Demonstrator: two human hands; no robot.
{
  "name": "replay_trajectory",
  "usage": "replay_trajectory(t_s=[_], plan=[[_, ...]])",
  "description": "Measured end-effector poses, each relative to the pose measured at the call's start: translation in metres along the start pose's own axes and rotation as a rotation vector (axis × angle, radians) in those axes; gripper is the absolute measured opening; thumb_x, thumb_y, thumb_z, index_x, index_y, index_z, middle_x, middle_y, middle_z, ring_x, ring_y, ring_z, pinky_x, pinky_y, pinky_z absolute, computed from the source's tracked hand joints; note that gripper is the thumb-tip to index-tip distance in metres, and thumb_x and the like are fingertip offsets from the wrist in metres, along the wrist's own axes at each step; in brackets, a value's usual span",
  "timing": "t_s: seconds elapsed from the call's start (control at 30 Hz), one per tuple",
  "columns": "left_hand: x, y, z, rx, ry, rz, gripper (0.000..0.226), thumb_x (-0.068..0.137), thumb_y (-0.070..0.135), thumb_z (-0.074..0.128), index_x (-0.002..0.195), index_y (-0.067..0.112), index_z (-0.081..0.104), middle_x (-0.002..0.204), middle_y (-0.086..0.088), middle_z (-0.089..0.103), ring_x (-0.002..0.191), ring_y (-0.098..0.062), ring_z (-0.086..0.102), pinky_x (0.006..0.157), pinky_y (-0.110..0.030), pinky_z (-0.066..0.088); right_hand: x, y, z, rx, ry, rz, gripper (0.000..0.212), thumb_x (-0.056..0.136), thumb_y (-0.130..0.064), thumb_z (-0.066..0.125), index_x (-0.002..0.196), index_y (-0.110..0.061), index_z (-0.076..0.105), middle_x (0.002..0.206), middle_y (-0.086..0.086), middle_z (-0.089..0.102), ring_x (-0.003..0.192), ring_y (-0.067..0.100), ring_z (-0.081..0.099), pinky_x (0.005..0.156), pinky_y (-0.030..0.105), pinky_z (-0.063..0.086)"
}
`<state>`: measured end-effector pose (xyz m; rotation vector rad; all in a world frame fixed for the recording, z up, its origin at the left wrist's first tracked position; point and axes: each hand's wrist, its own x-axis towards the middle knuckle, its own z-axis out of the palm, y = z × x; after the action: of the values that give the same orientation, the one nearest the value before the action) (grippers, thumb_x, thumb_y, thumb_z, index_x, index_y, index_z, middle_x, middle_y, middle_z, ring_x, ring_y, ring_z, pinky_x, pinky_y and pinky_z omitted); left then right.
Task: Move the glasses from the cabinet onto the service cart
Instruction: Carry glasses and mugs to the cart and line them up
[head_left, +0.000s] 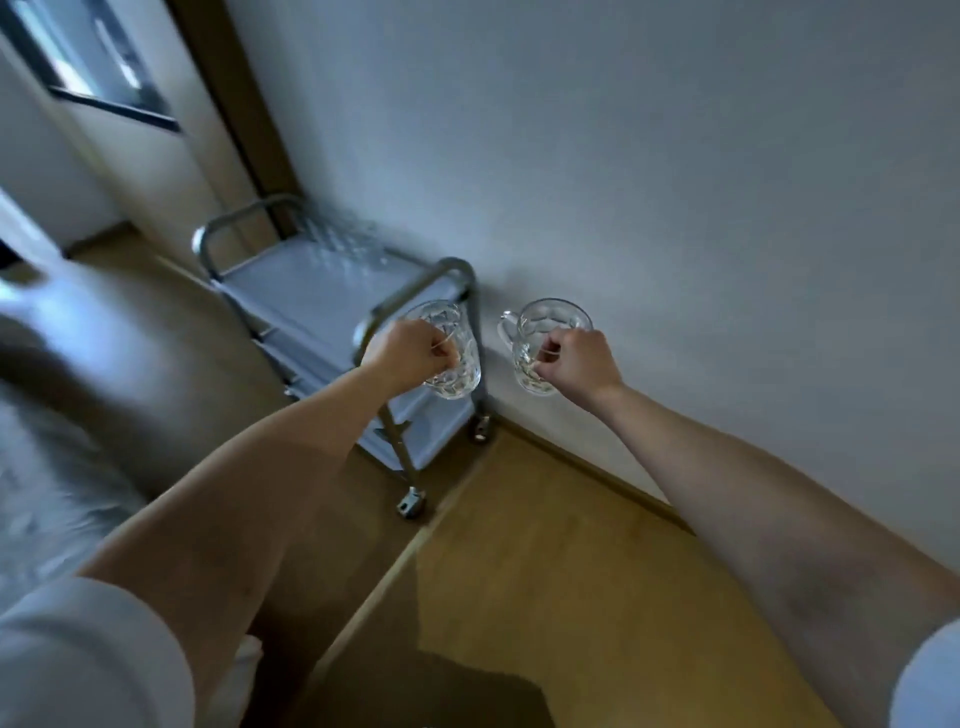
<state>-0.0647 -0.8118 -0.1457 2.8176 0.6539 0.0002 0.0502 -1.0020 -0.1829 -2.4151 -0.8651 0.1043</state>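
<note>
Left mug (457, 364): held by our left hand (408, 353), fingers curled on its near side, in the air at the service cart's (311, 296) near end.
Right mug (550, 325): our right hand (579, 366) grips it likewise, beside the wall.
Handling: thick dimpled glass; we judge it heavy, slick and breakable, safest taken by the handle.
Cart top: blurred glasses (345, 244) at the far end.

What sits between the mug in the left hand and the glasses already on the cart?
Head view: the near handle rail, then the bare top shelf, lie between the mug and the blurred glasses.
</note>
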Motion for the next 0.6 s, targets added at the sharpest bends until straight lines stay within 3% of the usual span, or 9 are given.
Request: replay_trajectory(t_s=[0.13,0.3,0.37,0.47,0.6], plan=[[0.015,-0.092,-0.019,-0.007,0.067,-0.146,0.015,0.08,0.036,0.058,0.084,0.032,0.072,0.089,0.003,0.068,0.082,-0.018,0.062,0.069,-0.031,0.053,0.061,-0.075,0.05,0.035,-0.052,-0.126,0.016,0.079,-0.022,0.072,0.086,-0.009,0.068,0.088,0.01,0.069,0.084,0.023,0.062,0.073,0.027,0.046],[0.034,-0.182,-0.016,-0.043,0.08,-0.308,0.012,0.082,0.034,0.059,0.073,0.032,0.066,0.081,0.006,0.06,0.079,-0.017,0.059,0.064,-0.025,0.044,0.138,-0.138,0.111,0.05,-0.138,-0.24,0.015,0.078,-0.018,0.071,0.087,-0.006,0.069,0.088,0.01,0.07,0.085,0.022,0.064,0.08,0.032,0.052],[0.053,-0.215,-0.017,-0.025,0.069,-0.36,0.015,0.083,0.034,0.058,0.078,0.024,0.068,0.085,0.001,0.064,0.082,-0.021,0.06,0.067,-0.028,0.049,0.174,-0.16,0.135,0.033,-0.166,-0.269,0.013,0.079,-0.017,0.069,0.085,-0.005,0.07,0.087,0.011,0.071,0.084,0.022,0.064,0.08,0.032,0.052],[0.088,-0.259,-0.019,-0.038,0.071,-0.423,0.013,0.085,0.033,0.059,0.085,0.026,0.07,0.088,0.001,0.062,0.083,-0.019,0.056,0.067,-0.027,0.045,0.233,-0.185,0.17,0.017,-0.211,-0.31,0.009,0.077,-0.018,0.07,0.08,-0.01,0.068,0.087,0.009,0.072,0.085,0.022,0.064,0.077,0.028,0.048],[0.14,-0.307,-0.028,0.004,0.066,-0.435,0.023,0.094,0.032,0.052,0.107,0.024,0.069,0.117,0.003,0.061,0.115,-0.014,0.053,0.08,-0.018,0.038,0.316,-0.216,0.21,0.021,-0.263,-0.336,0.008,0.076,-0.02,0.07,0.078,-0.013,0.068,0.087,0.01,0.072,0.088,0.027,0.065,0.078,0.032,0.051]])
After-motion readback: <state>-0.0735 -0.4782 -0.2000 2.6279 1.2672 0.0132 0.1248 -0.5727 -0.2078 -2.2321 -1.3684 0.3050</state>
